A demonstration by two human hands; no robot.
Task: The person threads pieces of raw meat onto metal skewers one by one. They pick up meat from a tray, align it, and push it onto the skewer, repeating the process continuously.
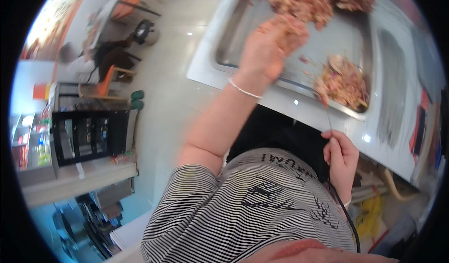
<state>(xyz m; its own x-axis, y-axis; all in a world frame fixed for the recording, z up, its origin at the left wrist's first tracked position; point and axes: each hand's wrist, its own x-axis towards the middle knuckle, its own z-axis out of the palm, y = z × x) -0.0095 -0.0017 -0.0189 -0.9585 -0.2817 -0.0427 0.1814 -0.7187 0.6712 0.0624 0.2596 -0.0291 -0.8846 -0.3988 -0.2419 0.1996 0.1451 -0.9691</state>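
My left hand (272, 45), a pale band at its wrist, reaches over a metal tray (242, 31). Its fingers are curled around what looks like a piece of raw meat (292, 29), though blur hides the exact grip. At the tray's far side lies a large heap of raw meat pieces (301, 3). Between thumb and fingers, my right hand (341, 157) holds a thin skewer (329, 119) in front of the table edge. Some meat (322, 92) is on the skewer's far end, beside a smaller pile of meat with onion-like shreds (345, 84) in the tray's near right corner.
The tray is set in a white table (207, 59). A black cable (345, 210) hangs by my right forearm. To the left, a seated person (82, 64) is at another table, near an orange chair (105, 82) and a black glass-fronted cabinet (91, 136). A yellow bag (368, 214) lies below right.
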